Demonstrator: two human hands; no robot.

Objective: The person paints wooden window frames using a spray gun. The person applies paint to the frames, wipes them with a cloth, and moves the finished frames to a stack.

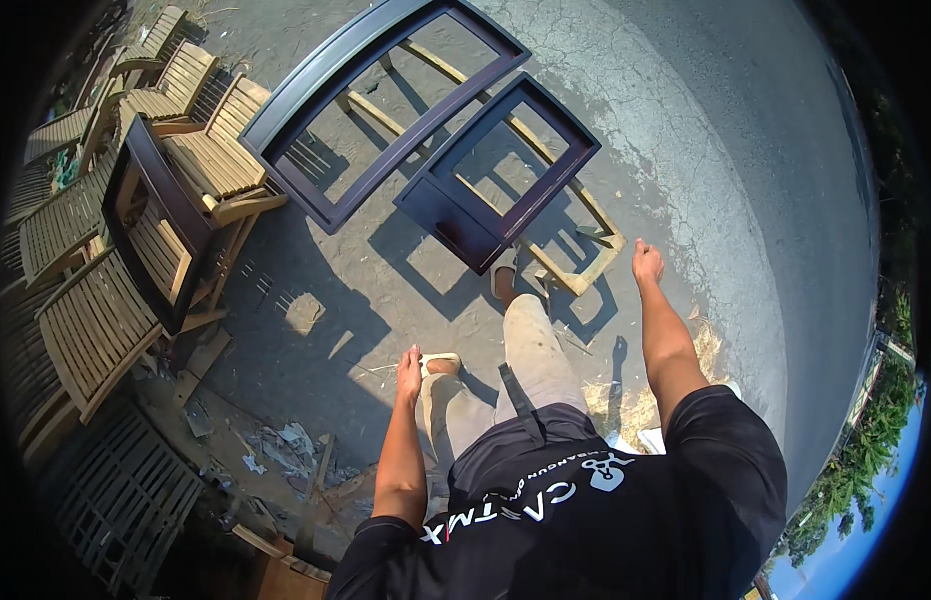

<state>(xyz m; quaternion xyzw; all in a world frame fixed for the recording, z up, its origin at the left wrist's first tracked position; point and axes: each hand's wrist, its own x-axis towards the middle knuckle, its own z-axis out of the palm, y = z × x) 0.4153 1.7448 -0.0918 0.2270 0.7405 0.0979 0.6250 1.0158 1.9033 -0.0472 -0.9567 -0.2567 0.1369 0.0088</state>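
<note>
Both of my hands hang free of any object. My left hand [409,372] is beside my left leg with its fingers extended and nothing in it. My right hand [646,262] is out to the right, its fingers curled in with nothing visible in them. Nearest to it is the corner of a pale wooden stand [583,272]. Across the stand lies a smaller dark-stained wooden frame [453,212], with a solid panel at one end and an open middle. Beyond it, to the left, a larger dark frame [307,85] with curved rails also rests on pale wooden supports.
At the left, another dark frame [170,195] leans against several slatted wooden chairs [100,325]. Scraps and litter [285,447] lie on the ground near my left side. Straw [635,408] is at my right, and a paved road [785,230] curves past.
</note>
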